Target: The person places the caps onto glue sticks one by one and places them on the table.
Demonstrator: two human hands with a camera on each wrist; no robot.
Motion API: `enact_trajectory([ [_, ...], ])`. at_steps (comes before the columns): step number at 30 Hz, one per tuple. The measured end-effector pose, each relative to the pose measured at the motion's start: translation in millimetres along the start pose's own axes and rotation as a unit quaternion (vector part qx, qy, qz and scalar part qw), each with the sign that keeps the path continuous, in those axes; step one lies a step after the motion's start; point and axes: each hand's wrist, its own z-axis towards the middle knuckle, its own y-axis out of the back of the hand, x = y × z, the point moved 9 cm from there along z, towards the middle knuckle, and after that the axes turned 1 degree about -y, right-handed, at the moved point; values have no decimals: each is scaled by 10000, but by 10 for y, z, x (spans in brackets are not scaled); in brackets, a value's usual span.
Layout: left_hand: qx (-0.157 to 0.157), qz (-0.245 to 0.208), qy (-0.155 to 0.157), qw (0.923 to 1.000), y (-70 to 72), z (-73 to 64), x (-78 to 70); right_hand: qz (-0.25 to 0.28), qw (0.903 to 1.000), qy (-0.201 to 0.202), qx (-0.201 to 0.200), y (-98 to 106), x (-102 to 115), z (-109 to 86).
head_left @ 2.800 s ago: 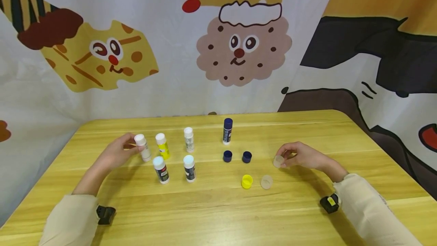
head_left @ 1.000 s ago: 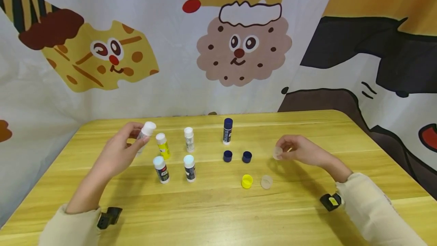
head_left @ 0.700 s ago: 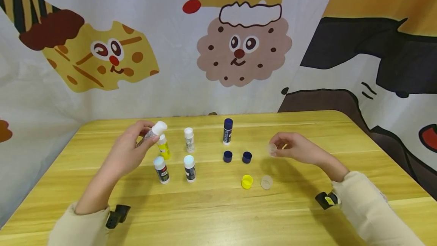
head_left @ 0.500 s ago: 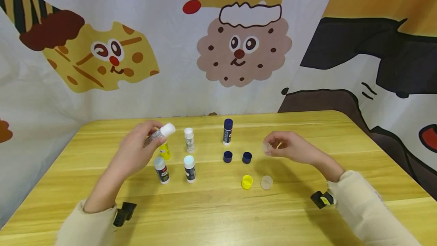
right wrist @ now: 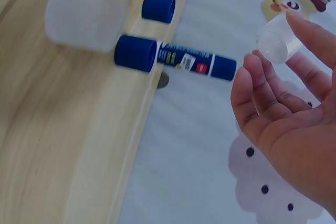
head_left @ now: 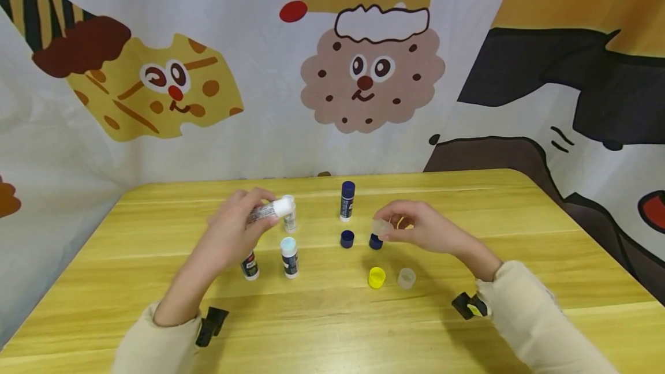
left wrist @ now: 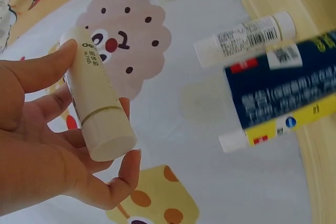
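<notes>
White tube (head_left: 271, 210) tilts, pinched inside left grip (head_left: 231, 229); right grip (head_left: 422, 227) pinches clear cap (head_left: 381, 227).

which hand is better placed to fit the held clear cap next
Right, probably: the right hand pinches the clear cap, while the left hand grips the white glue stick, white end toward the cap.

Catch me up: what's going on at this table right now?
A person's left hand holds a white glue stick, tilted and off the table. Their right hand pinches a clear cap; stick and cap are apart. Two dark blue caps, a yellow cap and a second clear cap sit loose on the table. A dark blue glue stick stands upright behind the blue caps; other sticks stand by the left hand, some partly hidden.
</notes>
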Motion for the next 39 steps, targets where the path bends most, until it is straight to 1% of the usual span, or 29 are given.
enact_trajectory([
  [7, -40, -41, -47, 10000, -87, 8, -67, 57, 9991, 397, -135, -73, 184, 56],
  [10, -57, -58, -121, 9999, -120, 14, -109, 28, 9987, 476, -206, -90, 234, 76],
  [15, -36, -115, -213, 9997, -179, 25, -184, 103, 9984, 502, -257, -121, 285, 108],
  [18, 37, -188, -237, 9995, -221, 34, -235, 288, 9983, 449, -240, -146, 296, 125],
  [24, 94, -303, -459, 9984, -322, 43, -345, 628, 9973, 317, -208, -197, 306, 149],
  [31, 283, -398, -534, 9974, -446, 43, -415, 669, 9959, 531, -311, -219, 378, 170],
  [39, 365, -400, -620, 9966, -546, 25, -463, 720, 9955, 541, -304, -263, 399, 169],
])
